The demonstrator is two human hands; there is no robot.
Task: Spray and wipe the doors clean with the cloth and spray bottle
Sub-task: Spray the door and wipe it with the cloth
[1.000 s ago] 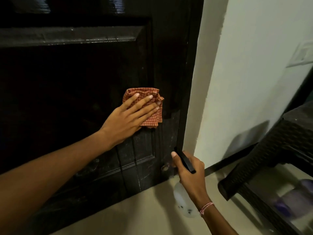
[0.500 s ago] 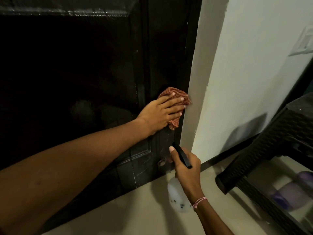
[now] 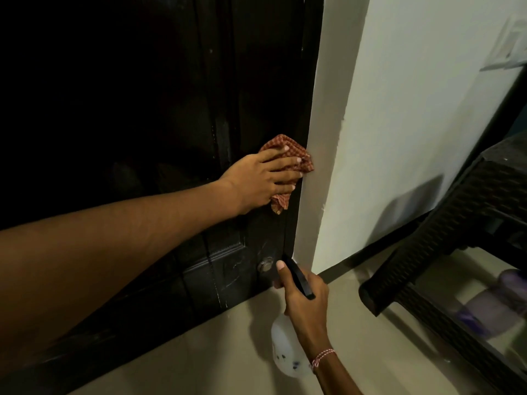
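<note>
The dark door [image 3: 128,109] fills the view from 7 o'clock round to 12, its long axis running upright from 12 to 6. Its right edge meets the pale wall [image 3: 413,109], which takes up the 1 to 3 o'clock side. The floor [image 3: 199,360] lies along 6 o'clock, and a piece of dark woven furniture [image 3: 456,223] stands at 4 o'clock, well apart from the door.

The left hand [image 3: 262,181] is the nearer one to the work. It lies flat on the door near its right edge, fingers straight and spread toward 3 o'clock, pressing the checked cloth [image 3: 296,155] against the wood. The cloth sticks out past the fingertips at 1 o'clock and below the palm at 5 o'clock, and its outer corner touches the wall's edge. There looks to be no more door at 3 o'clock, so the next stroke would likely have to run up toward 12, down toward 6, or back toward 9.

The spray bottle [image 3: 285,352] hangs at 5 o'clock from the cloth, low by the door's bottom corner. The right hand [image 3: 305,297] is wrapped round its neck, with one fingertip at the front of the black head, which points up toward 11 o'clock at the door. A thin bracelet [image 3: 322,356] sits on that wrist, and a round metal fitting [image 3: 265,265] on the door is just beside the nozzle
</note>
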